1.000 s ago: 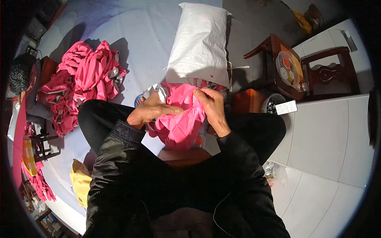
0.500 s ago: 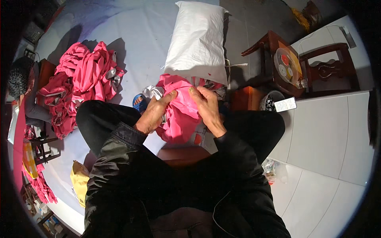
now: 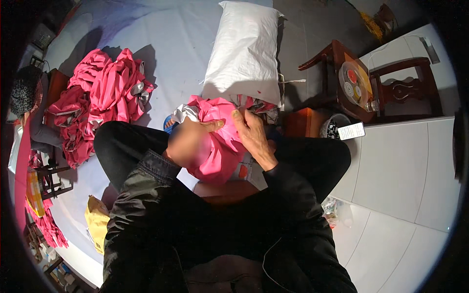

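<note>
A piece of bright pink cloth point(image 3: 223, 158) is held between the two hands, in the space between the bent knees, in front of the lower end of a stuffed white sack point(image 3: 243, 51). It is bunched rather than spread: its upper part is rounded and puckered, soft creases are drawn toward the hands, and its lower part is left hanging in a loose, rounded fold. The surface is seen to be plain and matt, paler where light falls on it and deeper pink in the folds. At its upper left, a shiny silver-white patch point(image 3: 185, 113) is shown; whether this is the cloth's reverse or a separate piece cannot be told. By the left hand point(image 3: 189, 141), partly blurred, the cloth is gripped with the thumb laid across it, the other fingers being hidden. By the right hand point(image 3: 252, 136), nearly closed, the cloth's right edge is pinched, the thumb pointed upward. To the left, similar pink fabric is piled in a crumpled heap point(image 3: 108, 93) with grey-silver undersides exposed.
</note>
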A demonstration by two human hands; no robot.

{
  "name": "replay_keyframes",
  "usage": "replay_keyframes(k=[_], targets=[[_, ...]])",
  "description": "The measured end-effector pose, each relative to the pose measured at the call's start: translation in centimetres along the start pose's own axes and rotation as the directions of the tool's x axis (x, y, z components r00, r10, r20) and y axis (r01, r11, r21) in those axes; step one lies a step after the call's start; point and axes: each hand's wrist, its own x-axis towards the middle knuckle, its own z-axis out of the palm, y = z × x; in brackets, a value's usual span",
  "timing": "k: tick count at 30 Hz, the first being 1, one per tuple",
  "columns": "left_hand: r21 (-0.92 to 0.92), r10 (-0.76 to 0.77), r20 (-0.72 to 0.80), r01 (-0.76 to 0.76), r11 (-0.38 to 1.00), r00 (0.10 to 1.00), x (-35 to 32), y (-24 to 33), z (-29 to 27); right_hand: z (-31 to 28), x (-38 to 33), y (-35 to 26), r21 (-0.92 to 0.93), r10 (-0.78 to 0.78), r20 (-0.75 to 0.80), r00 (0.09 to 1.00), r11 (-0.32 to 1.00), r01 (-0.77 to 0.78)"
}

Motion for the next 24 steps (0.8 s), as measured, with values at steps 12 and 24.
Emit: replay_keyframes(k=[12,24], targets=[[0.133,-0.055,0.037,0.05,0.99,0.998,0.2,-0.4,-0.3,0.0,-0.7,-0.6,-0.212,-0.151,-0.047,0.987,0.967,0.138],[0.076,-0.006,0.011,0.005,0.997,1.0,-0.8,-0.5,0.8,0.6,-0.9,-0.3,-0.005,-0.028,-0.127,0.992,1.0,0.027]])
